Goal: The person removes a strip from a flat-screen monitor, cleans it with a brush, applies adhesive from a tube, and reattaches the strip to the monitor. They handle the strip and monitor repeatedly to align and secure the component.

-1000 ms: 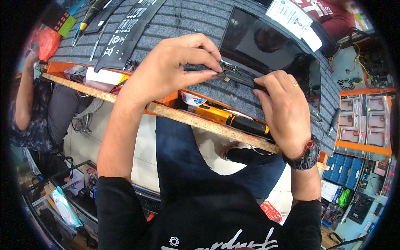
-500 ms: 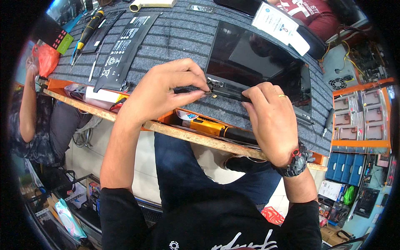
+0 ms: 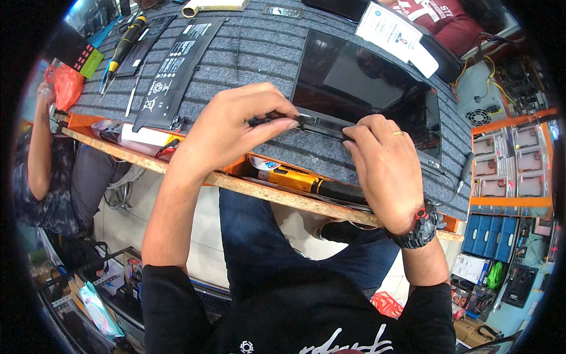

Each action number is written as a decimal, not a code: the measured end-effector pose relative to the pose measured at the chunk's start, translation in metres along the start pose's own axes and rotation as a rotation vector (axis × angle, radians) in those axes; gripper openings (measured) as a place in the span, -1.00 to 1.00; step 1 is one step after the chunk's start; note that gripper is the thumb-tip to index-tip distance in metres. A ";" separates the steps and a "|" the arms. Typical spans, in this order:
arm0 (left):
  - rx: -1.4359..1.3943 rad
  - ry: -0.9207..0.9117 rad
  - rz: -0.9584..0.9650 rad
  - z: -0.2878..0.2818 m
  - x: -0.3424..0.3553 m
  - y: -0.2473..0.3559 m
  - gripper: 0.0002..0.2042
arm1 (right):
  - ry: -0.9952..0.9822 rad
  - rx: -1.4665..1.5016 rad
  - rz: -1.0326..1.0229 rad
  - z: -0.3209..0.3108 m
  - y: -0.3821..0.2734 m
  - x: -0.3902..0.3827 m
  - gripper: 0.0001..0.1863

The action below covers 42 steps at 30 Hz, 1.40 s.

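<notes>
A dark laptop screen panel lies face up on the grey ridged mat. Along its lower edge runs a slim black strip. My left hand pinches the strip's left end between thumb and forefinger, beside small fittings too small to make out. My right hand grips the right part of the same strip, its fingertips curled at the screen's lower edge. Left of my hands lie a black battery pack and a yellow-black screwdriver.
An orange open drawer below the bench edge holds a yellow-black tool. A white card is beyond the screen. Co-workers are at left and top right. A computer power supply and orange-edged parts rack stand at right.
The view has shifted since a second ago, the bench's far side showing more. Since half a second ago my left fingertips and the strip's left end have moved slightly up toward the screen.
</notes>
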State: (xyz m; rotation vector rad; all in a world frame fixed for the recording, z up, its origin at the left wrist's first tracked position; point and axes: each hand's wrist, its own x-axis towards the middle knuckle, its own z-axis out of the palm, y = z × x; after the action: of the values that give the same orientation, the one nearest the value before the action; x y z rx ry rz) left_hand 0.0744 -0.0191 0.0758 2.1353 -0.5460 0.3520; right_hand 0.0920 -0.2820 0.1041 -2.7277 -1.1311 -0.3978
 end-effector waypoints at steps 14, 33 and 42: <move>0.023 -0.051 0.066 0.007 0.004 -0.002 -0.63 | -0.026 -0.064 -0.019 -0.004 -0.001 0.000 -0.80; 0.172 -0.039 -0.057 0.034 0.017 0.015 -0.79 | 0.301 0.426 0.315 -0.064 0.181 -0.123 -0.83; 0.215 -0.027 -0.121 0.029 0.011 0.005 -0.79 | 0.116 0.350 -0.013 -0.032 0.204 -0.145 -0.69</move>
State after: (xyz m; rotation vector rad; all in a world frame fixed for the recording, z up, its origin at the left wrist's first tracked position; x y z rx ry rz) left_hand 0.0831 -0.0483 0.0675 2.3713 -0.4064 0.3267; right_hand 0.1331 -0.5297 0.0814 -2.3649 -1.0735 -0.3195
